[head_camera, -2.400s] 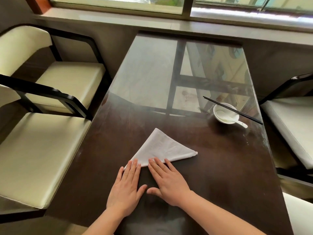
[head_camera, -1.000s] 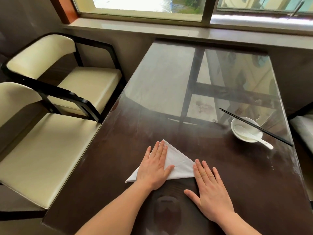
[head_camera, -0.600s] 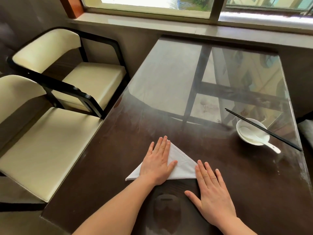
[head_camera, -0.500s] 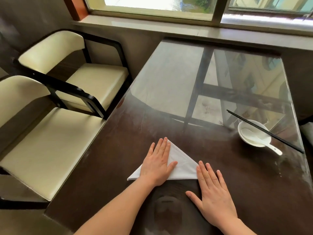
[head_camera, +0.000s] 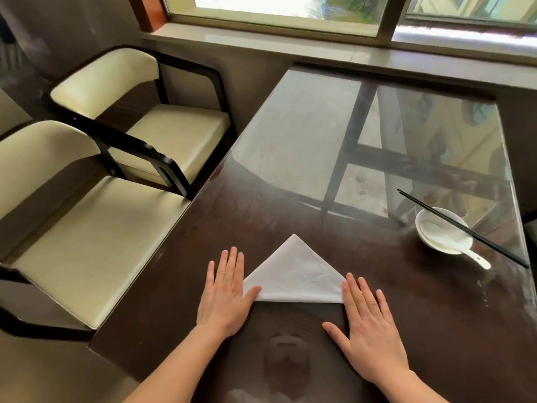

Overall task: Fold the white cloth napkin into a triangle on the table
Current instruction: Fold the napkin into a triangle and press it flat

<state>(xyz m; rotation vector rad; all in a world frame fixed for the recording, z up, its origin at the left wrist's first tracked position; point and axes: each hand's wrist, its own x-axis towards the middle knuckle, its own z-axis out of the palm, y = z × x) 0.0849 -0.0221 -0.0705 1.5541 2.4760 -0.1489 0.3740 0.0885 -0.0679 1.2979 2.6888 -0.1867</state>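
The white cloth napkin point(head_camera: 295, 276) lies flat on the dark glass-topped table point(head_camera: 290, 158), folded into a triangle whose tip points away from me. My left hand point(head_camera: 225, 295) rests flat with fingers spread at the napkin's left corner, covering that corner, the thumb lying on the cloth. My right hand point(head_camera: 369, 321) lies flat and open at the napkin's right corner, fingertips touching its edge. Neither hand grips anything.
A white bowl point(head_camera: 444, 229) with a white spoon point(head_camera: 456, 244) in it and black chopsticks point(head_camera: 462, 228) across it stands at the right side. Two cream chairs point(head_camera: 96, 245) stand along the table's left edge. A window sill runs behind the table.
My left hand slid off the middle of the napkin to its left corner, uncovering the triangle. My right hand stays at the right corner. The camera view shifted slightly.
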